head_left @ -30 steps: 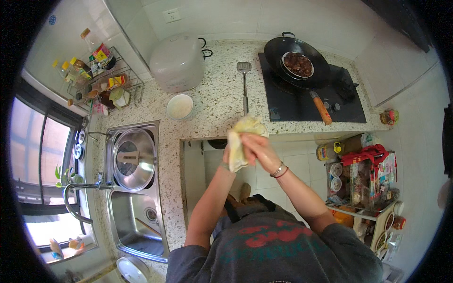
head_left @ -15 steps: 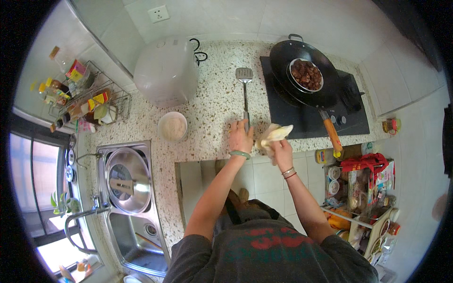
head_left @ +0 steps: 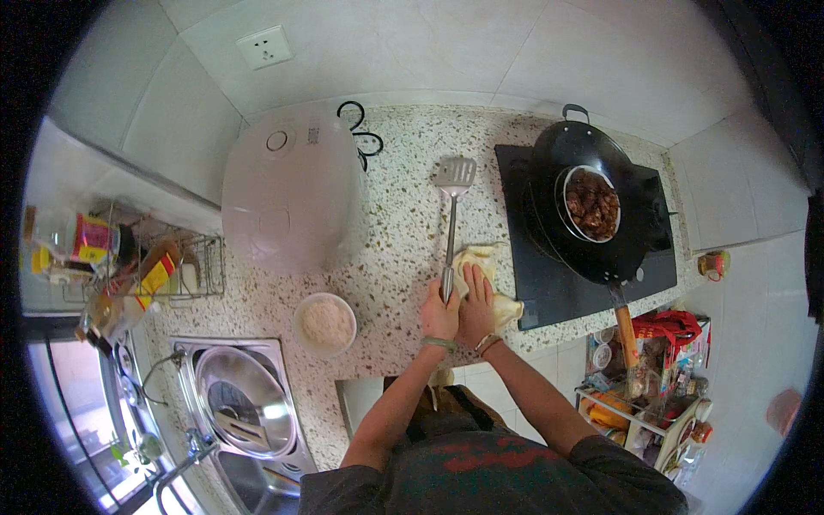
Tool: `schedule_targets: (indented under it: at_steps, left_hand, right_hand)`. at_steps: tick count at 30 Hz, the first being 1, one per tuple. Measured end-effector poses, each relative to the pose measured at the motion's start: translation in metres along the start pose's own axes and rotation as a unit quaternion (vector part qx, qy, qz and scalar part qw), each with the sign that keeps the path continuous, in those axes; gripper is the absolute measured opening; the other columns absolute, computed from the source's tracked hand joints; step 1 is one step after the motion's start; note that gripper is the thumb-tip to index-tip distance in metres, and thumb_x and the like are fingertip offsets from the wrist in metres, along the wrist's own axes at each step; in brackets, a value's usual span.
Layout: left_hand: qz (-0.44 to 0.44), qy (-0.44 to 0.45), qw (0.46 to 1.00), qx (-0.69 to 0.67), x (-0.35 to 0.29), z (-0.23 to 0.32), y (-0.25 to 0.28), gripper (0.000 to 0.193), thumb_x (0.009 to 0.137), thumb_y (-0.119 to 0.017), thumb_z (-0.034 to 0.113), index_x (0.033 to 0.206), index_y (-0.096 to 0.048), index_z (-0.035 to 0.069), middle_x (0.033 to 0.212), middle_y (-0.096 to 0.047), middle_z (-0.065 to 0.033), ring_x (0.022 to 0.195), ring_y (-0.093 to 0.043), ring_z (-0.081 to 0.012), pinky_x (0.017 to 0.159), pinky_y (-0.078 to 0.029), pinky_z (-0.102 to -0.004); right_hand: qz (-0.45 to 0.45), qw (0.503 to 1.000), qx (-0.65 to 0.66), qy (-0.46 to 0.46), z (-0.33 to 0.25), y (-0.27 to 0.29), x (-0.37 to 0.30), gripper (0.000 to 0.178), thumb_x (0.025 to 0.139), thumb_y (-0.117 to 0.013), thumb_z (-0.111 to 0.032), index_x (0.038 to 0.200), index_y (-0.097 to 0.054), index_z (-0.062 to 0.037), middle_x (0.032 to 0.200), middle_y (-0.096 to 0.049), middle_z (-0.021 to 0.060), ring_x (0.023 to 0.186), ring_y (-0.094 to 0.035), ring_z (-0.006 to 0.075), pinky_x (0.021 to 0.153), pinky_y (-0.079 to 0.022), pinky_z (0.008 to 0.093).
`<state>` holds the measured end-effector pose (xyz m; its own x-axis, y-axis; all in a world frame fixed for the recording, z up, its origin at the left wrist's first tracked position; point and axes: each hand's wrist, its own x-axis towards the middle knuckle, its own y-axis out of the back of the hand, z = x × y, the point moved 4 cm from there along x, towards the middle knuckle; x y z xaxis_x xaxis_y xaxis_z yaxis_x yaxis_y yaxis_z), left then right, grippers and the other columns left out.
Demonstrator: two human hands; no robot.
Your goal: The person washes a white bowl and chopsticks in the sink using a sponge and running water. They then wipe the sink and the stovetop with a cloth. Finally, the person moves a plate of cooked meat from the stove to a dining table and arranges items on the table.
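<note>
A slotted metal spatula (head_left: 452, 227) points away from me over the speckled counter, its head at the far end. My left hand (head_left: 439, 316) is closed round the handle. Close beside it, my right hand (head_left: 475, 314) lies with fingers stretched out on a pale yellow cloth (head_left: 508, 311). The cloth is spread on the counter between the spatula and the cooktop, partly hidden under that hand. To the left stands a white bowl (head_left: 299, 326) holding a pale, grainy substance.
At the right, a black wok (head_left: 592, 137) with a wooden handle sits on a black cooktop (head_left: 558, 300); inside it is a bowl of dark brown chunks (head_left: 592, 206). A rice cooker (head_left: 287, 189) stands back left. A large lid (head_left: 257, 386) lies over the sink (head_left: 296, 433).
My right hand has brought the cloth down from the air onto the counter and flattened over it. My left hand stays on the spatula. The view has shifted upward.
</note>
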<state>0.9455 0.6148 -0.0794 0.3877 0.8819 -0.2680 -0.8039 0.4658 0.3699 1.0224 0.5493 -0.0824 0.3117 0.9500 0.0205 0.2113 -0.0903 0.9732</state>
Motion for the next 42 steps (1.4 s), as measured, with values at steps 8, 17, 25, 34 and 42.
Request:
schedule_targets:
  at_steps: [8, 17, 25, 34, 42]
  left_hand:
    - [0.077, -0.052, 0.989, -0.112, 0.046, 0.036, 0.017, 0.019, 0.083, -0.063, 0.012, 0.093, -0.053, -0.001, 0.068, -0.051, -0.01, 0.057, -0.048, -0.0185, 0.056, -0.042, -0.0332]
    - [0.091, 0.078, 0.975, -0.186, 0.065, 0.022, 0.024, 0.014, 0.086, -0.062, 0.01, 0.095, -0.056, 0.001, 0.073, -0.052, -0.0022, 0.063, -0.047, -0.0082, 0.057, -0.041, -0.0243]
    - [0.079, 0.073, 0.983, -0.15, 0.079, 0.017, 0.016, 0.016, 0.087, -0.061, 0.012, 0.096, -0.055, 0.0, 0.073, -0.05, -0.0016, 0.063, -0.045, -0.0086, 0.057, -0.041, -0.025]
    - [0.085, 0.056, 0.992, -0.071, 0.082, 0.018, 0.013, 0.019, 0.087, -0.062, 0.016, 0.088, -0.052, 0.0, 0.069, -0.048, -0.005, 0.06, -0.044, -0.0129, 0.055, -0.04, -0.0294]
    - [0.059, 0.057, 0.995, -0.065, 0.087, 0.024, 0.004, 0.02, 0.088, -0.061, 0.018, 0.089, -0.053, 0.0, 0.075, -0.049, -0.007, 0.067, -0.048, -0.0163, 0.061, -0.042, -0.0325]
  right_hand:
    - [-0.031, 0.997, -0.036, 0.066, 0.011, -0.03, 0.141, 0.025, 0.081, -0.055, -0.025, 0.096, -0.065, -0.0085, 0.153, -0.017, 0.0096, 0.141, -0.013, 0.0281, 0.111, -0.016, 0.0428]
    - [0.024, 0.996, 0.003, 0.083, 0.011, -0.03, 0.283, 0.036, 0.085, -0.052, -0.029, 0.109, -0.06, -0.003, 0.135, -0.044, 0.0131, 0.133, -0.03, 0.0281, 0.11, -0.018, 0.0414]
    - [0.099, 0.994, -0.045, 0.007, 0.05, -0.028, 0.338, 0.044, 0.089, -0.046, -0.025, 0.128, -0.05, -0.0055, 0.143, -0.034, 0.0073, 0.137, -0.023, 0.0229, 0.11, -0.017, 0.0391]
    - [0.159, 0.974, -0.019, -0.163, 0.094, -0.008, 0.262, 0.043, 0.088, -0.047, -0.019, 0.125, -0.048, 0.0031, 0.146, -0.03, 0.0055, 0.133, -0.028, 0.0258, 0.108, -0.023, 0.0381]
    - [0.304, 0.941, 0.041, -0.14, 0.109, 0.034, 0.251, 0.035, 0.077, -0.054, 0.001, 0.112, -0.059, -0.0009, 0.123, -0.052, 0.0065, 0.11, -0.046, 0.0278, 0.096, -0.036, 0.0369]
